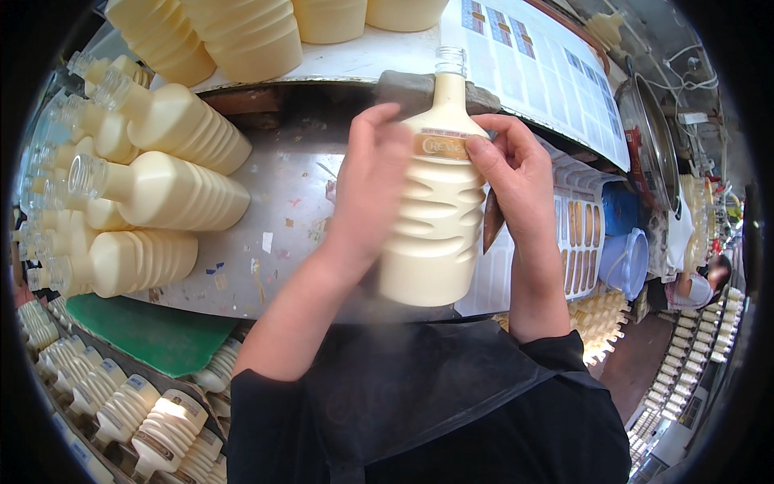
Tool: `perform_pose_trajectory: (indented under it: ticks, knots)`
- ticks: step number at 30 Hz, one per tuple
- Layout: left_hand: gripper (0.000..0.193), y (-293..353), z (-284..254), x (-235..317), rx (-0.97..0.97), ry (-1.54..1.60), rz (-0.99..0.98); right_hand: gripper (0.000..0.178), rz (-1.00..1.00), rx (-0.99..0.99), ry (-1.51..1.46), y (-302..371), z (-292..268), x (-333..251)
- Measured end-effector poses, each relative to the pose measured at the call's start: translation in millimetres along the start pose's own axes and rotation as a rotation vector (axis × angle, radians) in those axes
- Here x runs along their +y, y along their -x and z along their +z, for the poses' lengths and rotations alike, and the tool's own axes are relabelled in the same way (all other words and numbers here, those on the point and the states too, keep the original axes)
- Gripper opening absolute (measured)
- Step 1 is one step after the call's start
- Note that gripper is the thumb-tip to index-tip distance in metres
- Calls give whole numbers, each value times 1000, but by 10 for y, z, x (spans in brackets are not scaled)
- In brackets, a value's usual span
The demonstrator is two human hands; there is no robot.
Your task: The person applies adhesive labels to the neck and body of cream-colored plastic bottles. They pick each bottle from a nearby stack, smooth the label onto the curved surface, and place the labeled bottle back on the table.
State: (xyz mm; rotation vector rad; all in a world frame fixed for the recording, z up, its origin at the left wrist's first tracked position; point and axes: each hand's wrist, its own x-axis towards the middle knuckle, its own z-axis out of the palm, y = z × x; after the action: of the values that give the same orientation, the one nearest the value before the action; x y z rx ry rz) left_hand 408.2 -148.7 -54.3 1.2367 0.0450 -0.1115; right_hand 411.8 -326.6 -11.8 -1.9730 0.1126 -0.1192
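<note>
Bottle (435, 242) sits between my left grip (367, 189) and right grip (522, 165), right thumb (489, 160) on label (439, 147). Pinching? I can't tell.

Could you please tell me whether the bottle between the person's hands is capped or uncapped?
Uncapped: the cream bottle shows its clear, threaded neck bare at the top, with no cap on it.

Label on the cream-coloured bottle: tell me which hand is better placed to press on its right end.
The right hand, most likely: its thumb is at that end of the gold label. The left hand, blurred, is on the bottle's opposite side.
</note>
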Motion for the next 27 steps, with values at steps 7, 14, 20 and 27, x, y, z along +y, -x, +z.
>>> perform_pose_trajectory:
  ticks: [7, 14, 20, 27]
  knots:
    - [47, 9, -51, -63, -11, -134, 144, 35, -16, -3, 0, 7, -2, 1]
    - [58, 127, -61, -6, 18, 18, 47, 36, -26, -4, 0, 0, 4, 32]
    - [93, 313, -15, 15, -59, -290, 120, 37, 4, -12, -77, 22, -66, 80]
    - [93, 369, 29, 48, -73, -364, 41, 41, 359, -123, -344, 183, -191, 225]
